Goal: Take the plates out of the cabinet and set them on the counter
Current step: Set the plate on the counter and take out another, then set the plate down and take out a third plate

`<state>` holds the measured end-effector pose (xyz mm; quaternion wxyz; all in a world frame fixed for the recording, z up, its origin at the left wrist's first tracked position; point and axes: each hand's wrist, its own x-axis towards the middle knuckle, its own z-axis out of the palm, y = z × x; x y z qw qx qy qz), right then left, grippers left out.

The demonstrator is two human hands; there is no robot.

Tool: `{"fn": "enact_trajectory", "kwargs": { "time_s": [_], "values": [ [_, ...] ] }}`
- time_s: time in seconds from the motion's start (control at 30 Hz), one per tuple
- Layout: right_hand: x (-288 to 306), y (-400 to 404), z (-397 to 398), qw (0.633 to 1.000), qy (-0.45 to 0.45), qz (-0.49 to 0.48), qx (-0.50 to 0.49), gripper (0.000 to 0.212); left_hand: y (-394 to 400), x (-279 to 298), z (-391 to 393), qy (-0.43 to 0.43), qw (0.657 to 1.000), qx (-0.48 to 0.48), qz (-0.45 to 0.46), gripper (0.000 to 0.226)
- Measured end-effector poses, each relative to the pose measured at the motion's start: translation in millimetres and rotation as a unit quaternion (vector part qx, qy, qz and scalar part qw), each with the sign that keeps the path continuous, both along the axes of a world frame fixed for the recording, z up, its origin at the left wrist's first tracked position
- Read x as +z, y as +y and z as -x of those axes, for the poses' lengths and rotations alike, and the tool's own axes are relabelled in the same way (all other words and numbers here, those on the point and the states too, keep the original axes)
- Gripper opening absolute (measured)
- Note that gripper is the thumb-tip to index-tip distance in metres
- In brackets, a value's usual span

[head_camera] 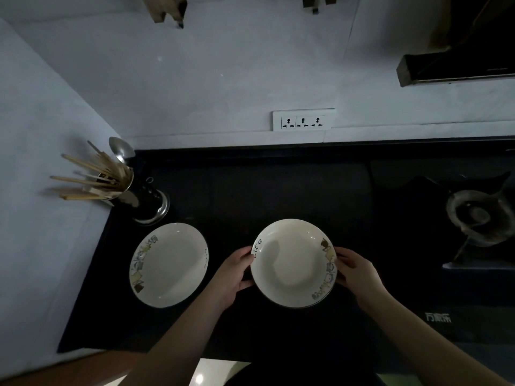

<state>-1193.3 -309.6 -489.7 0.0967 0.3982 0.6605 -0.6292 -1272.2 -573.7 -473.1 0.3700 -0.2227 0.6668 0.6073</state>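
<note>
A white deep plate (292, 264) with a cartoon pattern along its right rim sits between my two hands, low over the black counter (250, 190). My left hand (232, 277) grips its left rim and my right hand (358, 274) grips its right rim. More rims show under its lower right edge, so it seems to be a small stack. I cannot tell whether it touches the counter. A second matching plate (168, 264) lies flat on the counter to the left, apart from my hands. The cabinet is out of view.
A metal holder (145, 199) with chopsticks and a spoon stands at the counter's back left corner. A gas stove burner (476, 215) sits at the right. A wall socket strip (303, 119) is on the white wall behind. A range hood (457, 68) hangs at upper right.
</note>
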Motion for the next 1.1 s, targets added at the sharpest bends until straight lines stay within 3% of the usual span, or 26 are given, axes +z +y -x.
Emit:
{"fn": "enact_trajectory", "kwargs": {
  "time_s": [0.4,0.5,0.63,0.73,0.87,0.97,1.03,1.1],
  "values": [
    [-4,0,-5,1.0,-0.022,-0.012,0.007,0.017,6,6,-6,-0.001,0.999,0.034,0.012,0.056],
    [-4,1,-2,0.999,-0.037,-0.029,-0.017,0.024,6,9,-9,0.027,0.998,0.047,0.038,0.054],
    [7,1,-8,0.992,-0.038,-0.118,0.018,0.032,-2,16,-14,0.087,0.993,0.01,0.082,0.049],
    [23,-6,-16,0.963,-0.044,-0.238,0.117,0.031,-14,26,-16,0.174,0.978,-0.075,0.088,0.041],
    [52,-24,-30,0.919,-0.048,-0.32,0.224,0.034,-32,49,-14,0.301,0.908,-0.26,0.13,0.036],
    [81,-37,-44,0.902,-0.05,-0.365,0.225,0.041,-41,65,-12,0.403,0.797,-0.405,0.197,0.06],
    [99,-51,-56,0.884,-0.071,-0.409,0.218,0.047,-52,77,-13,0.462,0.708,-0.462,0.27,0.068],
    [108,-62,-71,0.868,-0.088,-0.436,0.22,0.054,-61,83,-15,0.494,0.647,-0.486,0.319,0.07]
  ]
}}
